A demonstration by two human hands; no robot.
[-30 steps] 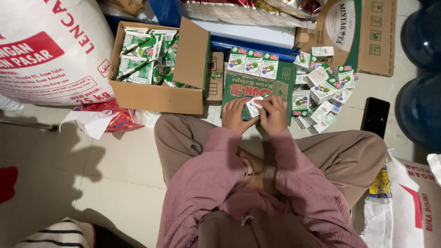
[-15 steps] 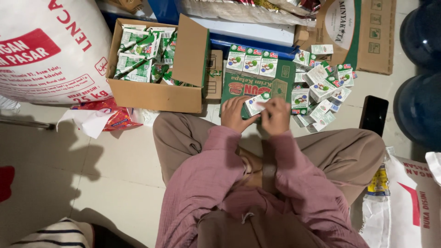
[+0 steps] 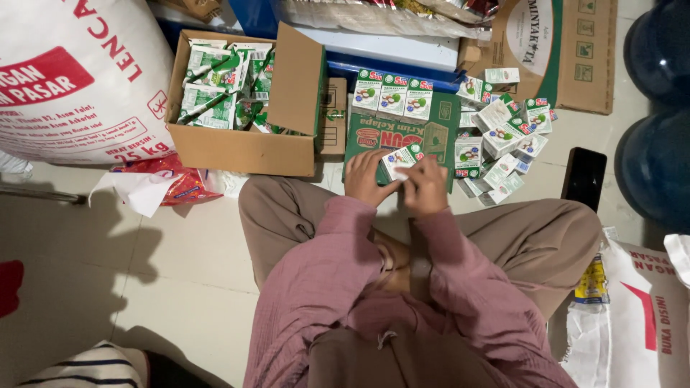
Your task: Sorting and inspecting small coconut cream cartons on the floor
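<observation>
The big white sack (image 3: 72, 79) fills my upper left, with the open cardboard box (image 3: 237, 147) of green-and-white packets beside it. Ahead lies a flat green carton (image 3: 410, 129) bearing a row of small cartons, more heaped loosely to its right (near a black phone (image 3: 583, 178)). My left hand (image 3: 366, 178) and right hand (image 3: 425, 185) together grip one small carton (image 3: 399, 158) over the green carton's near edge.
</observation>
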